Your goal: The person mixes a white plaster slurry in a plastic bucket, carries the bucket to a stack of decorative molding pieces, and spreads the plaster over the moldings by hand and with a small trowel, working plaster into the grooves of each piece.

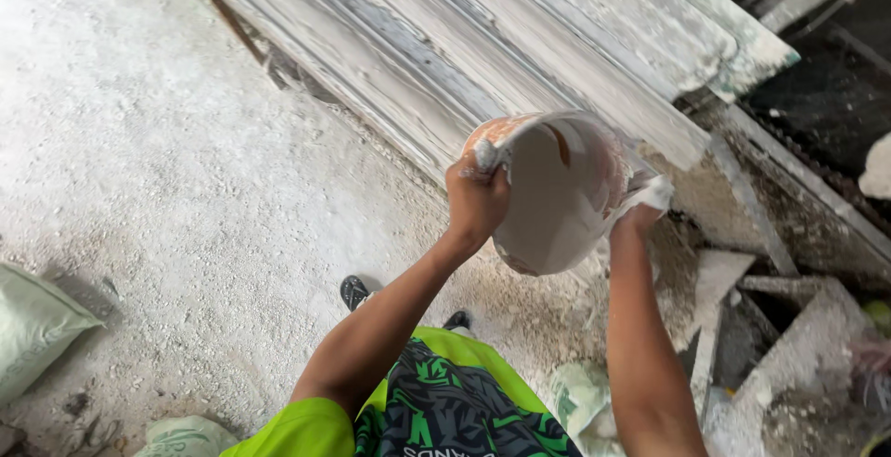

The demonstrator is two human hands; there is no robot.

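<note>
A round plaster-caked bucket [557, 193] is held up off the ground between both hands, tipped steeply so its open mouth faces the camera. Its inside is coated in smooth, pale grey-white wet plaster that fills most of the visible hollow. The outside wall shows orange-brown under white smears, clearest along the upper left rim. The left hand [476, 199] clasps the left rim, fingers smeared white. The right hand [640, 206], thick with plaster, presses against the right rim.
</note>
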